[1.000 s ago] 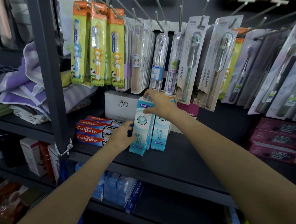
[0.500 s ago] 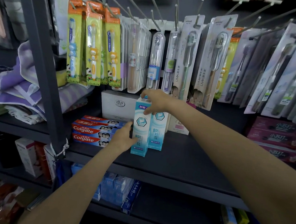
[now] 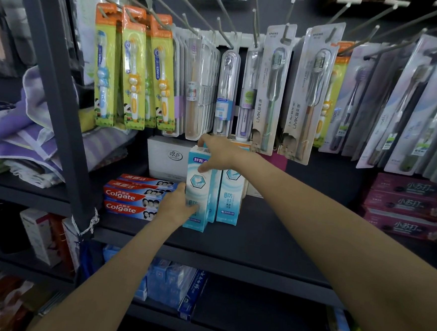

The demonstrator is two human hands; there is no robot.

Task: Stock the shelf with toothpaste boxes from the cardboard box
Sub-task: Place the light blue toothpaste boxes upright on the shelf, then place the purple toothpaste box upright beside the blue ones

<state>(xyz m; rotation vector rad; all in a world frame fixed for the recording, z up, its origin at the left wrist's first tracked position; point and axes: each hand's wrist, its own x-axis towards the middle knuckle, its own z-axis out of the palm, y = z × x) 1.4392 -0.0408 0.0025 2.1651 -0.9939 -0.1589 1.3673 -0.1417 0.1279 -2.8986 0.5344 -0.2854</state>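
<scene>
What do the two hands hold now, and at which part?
Both hold the front light-blue toothpaste box, standing upright: left hand at its lower left side, right hand at its top.

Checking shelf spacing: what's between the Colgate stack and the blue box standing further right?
Head view: the front blue box, held by the left hand and right hand, plus another blue box behind it.

Glossy card toothpaste box (image 3: 197,189), matt, probably metal shelf (image 3: 272,236)
</scene>
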